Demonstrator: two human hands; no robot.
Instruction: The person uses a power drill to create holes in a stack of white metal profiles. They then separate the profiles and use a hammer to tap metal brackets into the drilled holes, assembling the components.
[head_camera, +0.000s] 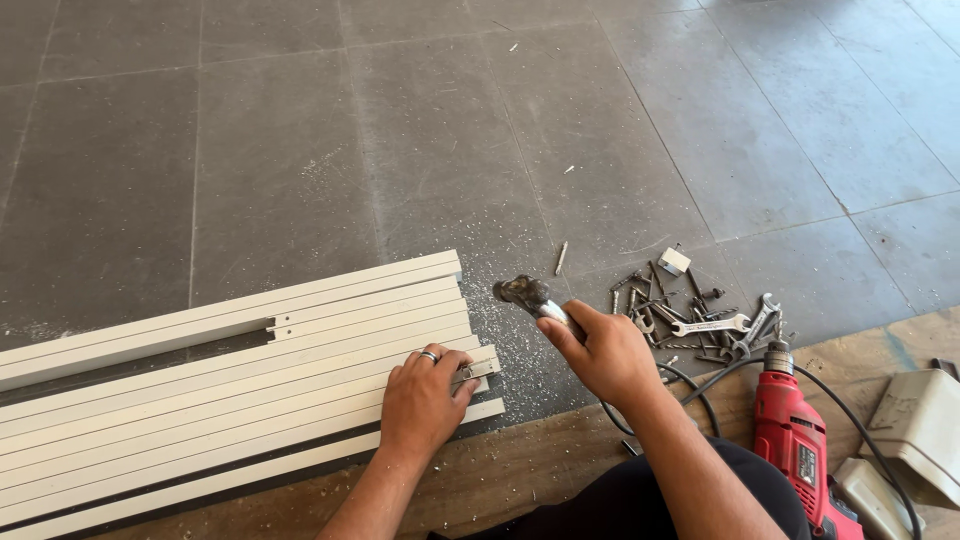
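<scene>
The person's left hand (422, 400) lay flat on the stack of white aluminium profiles (230, 400), fingers spread and grasping nothing, fingertips pinning a small metal bracket (478, 370) at the profile end. The right hand (605, 352) was clenched around a hammer (530, 297), its head raised at 1 o'clock of the bracket. Loose wrenches and bits (700, 320) lay at 3 o'clock, a red electric drill (795, 440) at 4 o'clock. To my eye, a good blow wanted short, square taps with fingertips kept back from the bracket.
</scene>
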